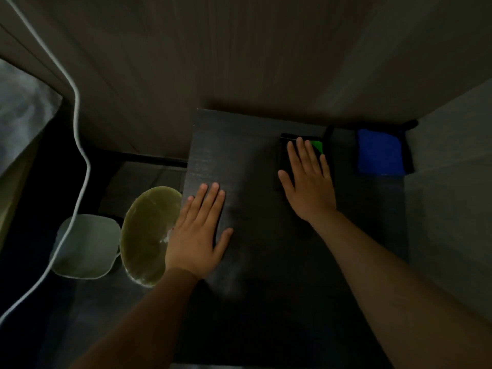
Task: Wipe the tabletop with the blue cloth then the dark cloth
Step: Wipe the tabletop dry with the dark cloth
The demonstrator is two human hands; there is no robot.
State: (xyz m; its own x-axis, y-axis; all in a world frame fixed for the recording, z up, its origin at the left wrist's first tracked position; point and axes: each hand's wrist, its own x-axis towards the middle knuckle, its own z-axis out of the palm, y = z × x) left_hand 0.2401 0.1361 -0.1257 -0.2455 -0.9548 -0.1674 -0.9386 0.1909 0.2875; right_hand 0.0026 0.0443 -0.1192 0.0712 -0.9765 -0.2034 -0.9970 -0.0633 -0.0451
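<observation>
The dark tabletop (255, 235) fills the middle of the view. My left hand (198, 233) lies flat on its left edge, fingers stretched out, holding nothing. My right hand (308, 179) lies flat, fingers spread, on top of the dark cloth (283, 155). That cloth sits at the table's far middle and shows a green patch (316, 146) past my fingertips. My hand covers most of it without gripping it. The blue cloth (379, 153) lies folded at the far right corner, apart from both hands.
A grey wall (447, 209) borders the table's right side and a wood panel (239, 62) stands behind it. On the floor to the left stand a round green lid (145, 235) and a pale bin (85, 246). A white cable (80, 169) hangs at the left.
</observation>
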